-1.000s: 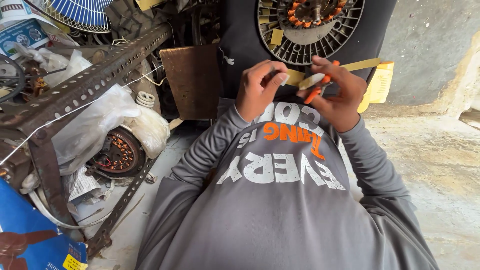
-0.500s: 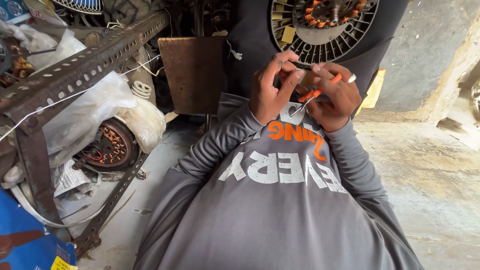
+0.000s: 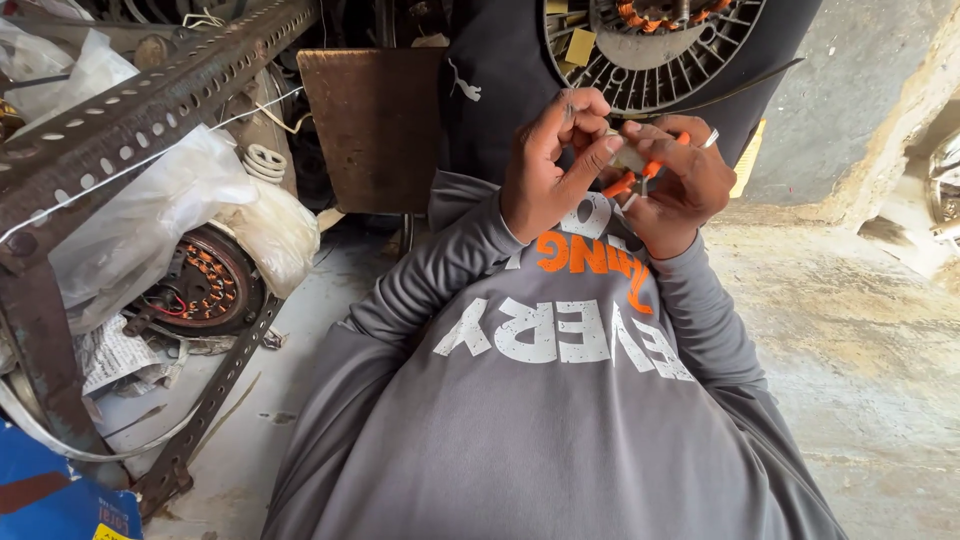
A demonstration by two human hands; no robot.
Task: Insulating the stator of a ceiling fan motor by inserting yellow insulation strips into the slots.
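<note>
Head view, near to far: my left hand (image 3: 545, 175) pinches a small pale piece (image 3: 628, 158) w/ thumb and fingers closed. Right hand (image 3: 680, 185) is wrapped on orange-handled pliers (image 3: 632, 182) at that piece. Behind, fan motor (image 3: 665, 40). I judge trimming step; next needs steady squeeze.

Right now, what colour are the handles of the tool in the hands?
Orange handles, seen in the head view.

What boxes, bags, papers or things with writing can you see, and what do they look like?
Blue box: bottom left corner, with a yellow label.
Printed paper: crumpled under the metal rack, white and grey.
Plastic bags: on the rack, cloudy white.
Grey shirt: middle, white and orange letters.
</note>
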